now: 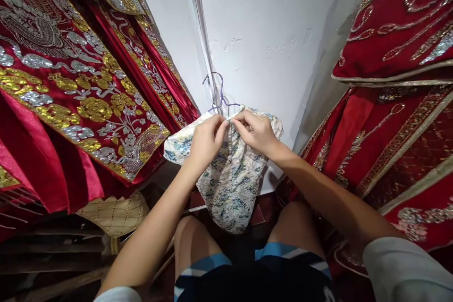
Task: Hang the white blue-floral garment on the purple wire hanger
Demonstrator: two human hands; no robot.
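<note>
A short floral dress (231,188), cream with blue and green print, hangs in front of me on a purple hanger (222,88). A seam or closure runs down its middle. At the neckline, my left hand (208,139) pinches the fabric between thumb and fingers. Close beside it, my right hand (256,130) pinches the other side of the neckline. The fingertips of both hands nearly meet at the top of the middle seam. Whatever small fastener may lie between them is hidden. The hanger's hook sits against a narrow metal strip (203,23) on the wall.
Red garments with gold and silver sequins (95,108) hang at the left. More beaded red garments (399,118) hang at the right. Behind the dress is a pale wall panel (265,19). Wooden slats (53,259) and a quilted gold piece (115,212) are at the lower left.
</note>
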